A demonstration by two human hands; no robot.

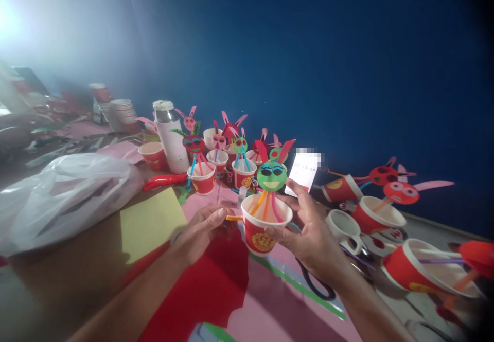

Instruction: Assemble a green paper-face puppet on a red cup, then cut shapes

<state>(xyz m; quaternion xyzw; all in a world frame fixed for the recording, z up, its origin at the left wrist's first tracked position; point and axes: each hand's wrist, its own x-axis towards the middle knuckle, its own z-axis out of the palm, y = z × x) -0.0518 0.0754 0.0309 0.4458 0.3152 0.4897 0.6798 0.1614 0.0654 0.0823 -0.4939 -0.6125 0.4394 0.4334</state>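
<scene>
My right hand (pixel 309 229) grips a red paper cup (pixel 259 236) with a white rim and a yellow printed emblem, thumb on its front. From the cup rises a green round paper face (pixel 271 176) with dark eyes, a pale smile and red ears, on orange and pink stems. My left hand (pixel 204 229) pinches the end of a yellow-orange strip (pixel 233 218) that sticks out from the cup's left side. A blue strip (pixel 295 227) shows at the cup's right, partly behind my right hand. Below lie red paper (pixel 204 285) and pink paper (pixel 278 306).
Several similar cup figures (pixel 203 180) stand behind, others (pixel 380 216) at right. A white flask (pixel 172 144), plastic bag (pixel 73 193), yellow paper (pixel 152 223) and red-handled tool (pixel 164 181) lie leftward. A phone (pixel 303 172), white mug (pixel 343 229) and black scissor handle (pixel 316 285) are near my right hand.
</scene>
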